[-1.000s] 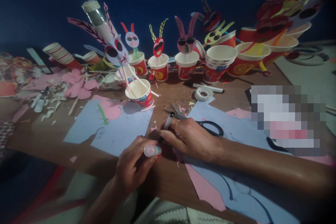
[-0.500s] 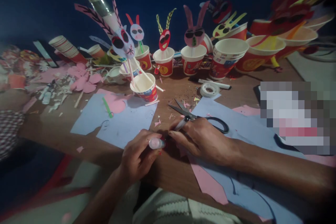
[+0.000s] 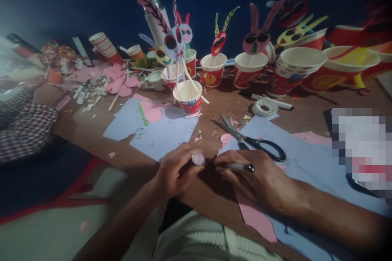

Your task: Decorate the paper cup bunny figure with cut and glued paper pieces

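Note:
My left hand (image 3: 176, 171) is closed around a small tube whose pale round cap (image 3: 198, 159) points up, at the near edge of the wooden table (image 3: 92, 130). My right hand (image 3: 260, 175) lies right beside it, fingers closed on a dark pen (image 3: 237, 166) held level. Black-handled scissors (image 3: 248, 138) lie just beyond my right hand on a pale blue paper sheet (image 3: 306, 159). A pink paper strip (image 3: 254, 216) sticks out from under my right wrist.
A paper cup (image 3: 188, 98) with straws stands on a blue sheet (image 3: 165, 130). Several red cups with rabbit-face cutouts (image 3: 257, 40) line the back. A tape roll (image 3: 265, 108) and a white marker (image 3: 271, 102) lie mid-table. A person's checked sleeve (image 3: 23, 130) is at left.
The camera has swung left, so everything sits further right. The pen in my right hand has turned from upright to level. The tube's cap now points up.

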`<action>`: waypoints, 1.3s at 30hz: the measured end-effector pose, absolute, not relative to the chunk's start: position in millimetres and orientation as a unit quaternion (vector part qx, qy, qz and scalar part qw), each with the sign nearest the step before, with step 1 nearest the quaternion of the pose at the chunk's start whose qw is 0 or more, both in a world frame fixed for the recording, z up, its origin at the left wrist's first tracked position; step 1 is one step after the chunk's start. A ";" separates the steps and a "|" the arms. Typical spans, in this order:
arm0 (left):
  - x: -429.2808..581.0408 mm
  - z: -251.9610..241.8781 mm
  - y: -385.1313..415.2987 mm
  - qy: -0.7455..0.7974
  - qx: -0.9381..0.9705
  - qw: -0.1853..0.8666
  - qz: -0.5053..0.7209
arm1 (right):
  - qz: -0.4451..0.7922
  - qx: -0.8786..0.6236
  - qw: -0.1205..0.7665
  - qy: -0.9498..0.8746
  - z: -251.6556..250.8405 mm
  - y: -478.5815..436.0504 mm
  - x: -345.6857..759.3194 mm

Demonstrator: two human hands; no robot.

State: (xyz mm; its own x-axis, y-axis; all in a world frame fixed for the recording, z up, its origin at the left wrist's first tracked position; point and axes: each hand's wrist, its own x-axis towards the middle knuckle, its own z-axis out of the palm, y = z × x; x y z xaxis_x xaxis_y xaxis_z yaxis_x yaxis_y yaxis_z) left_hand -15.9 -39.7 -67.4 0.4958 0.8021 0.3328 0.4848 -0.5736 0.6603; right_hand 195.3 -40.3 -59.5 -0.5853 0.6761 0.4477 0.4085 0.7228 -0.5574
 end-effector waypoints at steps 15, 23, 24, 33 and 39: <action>-17.4 -66.0 -38.9 0.391 0.827 0.271 0.300 | 0.245 -0.257 0.304 -0.884 -59.9 -47.0 191.0; -17.4 -66.5 -38.1 0.373 0.832 0.260 0.318 | 0.197 -0.209 0.306 -0.908 -53.5 -45.9 182.5; -17.5 -66.6 -38.0 0.370 0.833 0.258 0.320 | 0.196 -0.205 0.302 -0.910 -53.4 -45.8 182.2; -17.5 -66.6 -37.7 0.373 0.830 0.259 0.323 | 0.219 -0.231 0.281 -0.905 -56.2 -47.2 194.0; -17.6 -65.0 -36.6 0.357 0.834 0.261 0.328 | 0.219 -0.274 0.308 -0.884 -61.9 -46.2 199.7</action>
State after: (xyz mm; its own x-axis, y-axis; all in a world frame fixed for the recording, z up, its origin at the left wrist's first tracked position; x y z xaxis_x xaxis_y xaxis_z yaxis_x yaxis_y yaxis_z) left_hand -17.6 -36.6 -65.0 0.5289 0.7679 0.3615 0.4248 -0.6082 0.6706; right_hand 199.7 -46.2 -61.9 -0.6605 0.6193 0.4244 0.3497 0.7540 -0.5560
